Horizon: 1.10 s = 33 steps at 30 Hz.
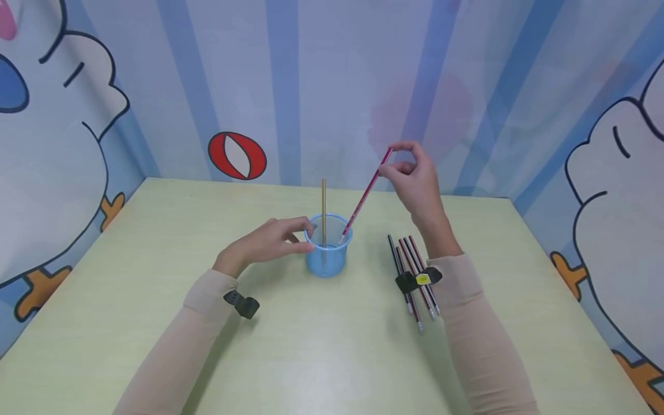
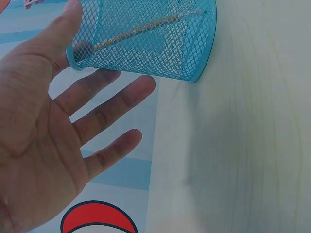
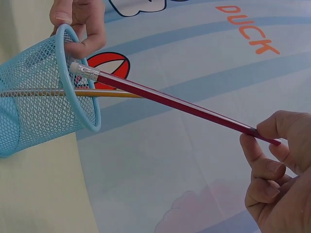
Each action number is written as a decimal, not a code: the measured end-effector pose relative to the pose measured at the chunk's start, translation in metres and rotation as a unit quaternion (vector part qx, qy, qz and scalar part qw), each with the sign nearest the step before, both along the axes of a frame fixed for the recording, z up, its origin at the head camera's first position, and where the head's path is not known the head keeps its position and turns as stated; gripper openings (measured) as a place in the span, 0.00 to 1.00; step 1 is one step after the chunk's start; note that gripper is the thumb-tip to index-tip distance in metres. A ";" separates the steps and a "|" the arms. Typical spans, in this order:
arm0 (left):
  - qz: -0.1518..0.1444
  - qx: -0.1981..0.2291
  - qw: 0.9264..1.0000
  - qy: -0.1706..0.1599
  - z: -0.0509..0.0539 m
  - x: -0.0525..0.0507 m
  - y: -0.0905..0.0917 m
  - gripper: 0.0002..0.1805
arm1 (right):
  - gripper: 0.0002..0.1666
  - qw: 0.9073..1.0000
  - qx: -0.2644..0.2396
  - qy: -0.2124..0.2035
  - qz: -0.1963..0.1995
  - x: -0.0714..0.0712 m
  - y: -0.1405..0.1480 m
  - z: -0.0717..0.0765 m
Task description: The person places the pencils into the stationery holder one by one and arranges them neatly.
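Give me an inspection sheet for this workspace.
Surface: pale table, faint grain, no spill seen.
Job's things: blue mesh cup upright; yellow pencil stands in it; red pencil slants, eraser end down at the cup's mouth; loose pencils lie right of the cup.
Clutter: nothing seen.
Hands: left hand pinches the cup's rim; right hand pinches the red pencil near its upper end.
Cables: nothing seen.
Surroundings: striped wall with cartoon prints.

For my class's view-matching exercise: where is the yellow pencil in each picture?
Head: yellow pencil near centre, upright in the blue cup.
Left wrist: yellow pencil at top, slanting behind cup mesh.
Right wrist: yellow pencil at left, jutting from cup.
Shared landmark: blue cup.
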<state>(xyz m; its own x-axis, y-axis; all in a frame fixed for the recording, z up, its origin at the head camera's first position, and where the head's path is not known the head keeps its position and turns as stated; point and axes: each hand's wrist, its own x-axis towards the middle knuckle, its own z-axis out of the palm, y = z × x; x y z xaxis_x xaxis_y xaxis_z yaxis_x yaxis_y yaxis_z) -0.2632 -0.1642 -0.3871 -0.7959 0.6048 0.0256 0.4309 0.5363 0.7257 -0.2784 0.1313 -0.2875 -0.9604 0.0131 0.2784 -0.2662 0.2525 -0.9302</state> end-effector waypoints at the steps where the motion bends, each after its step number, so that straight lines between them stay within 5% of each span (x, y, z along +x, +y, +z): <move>1: 0.001 0.000 1.000 0.000 0.000 0.000 0.000 0.13 | 0.21 1.000 0.000 0.002 0.000 0.000 0.000 0.000; 33: 0.002 -0.006 1.000 0.001 0.003 0.001 0.001 0.18 | 0.22 0.988 0.136 -0.024 0.071 -0.012 -0.042 -0.050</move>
<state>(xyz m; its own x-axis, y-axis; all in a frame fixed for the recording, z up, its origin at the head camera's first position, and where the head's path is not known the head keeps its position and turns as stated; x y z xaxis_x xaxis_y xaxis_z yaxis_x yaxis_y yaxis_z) -0.2626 -0.1634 -0.3839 -0.7988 0.6012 0.0197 0.4296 0.5472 0.7184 -0.2901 0.0895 -0.3374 -0.9595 -0.1916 0.2067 -0.2737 0.4582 -0.8457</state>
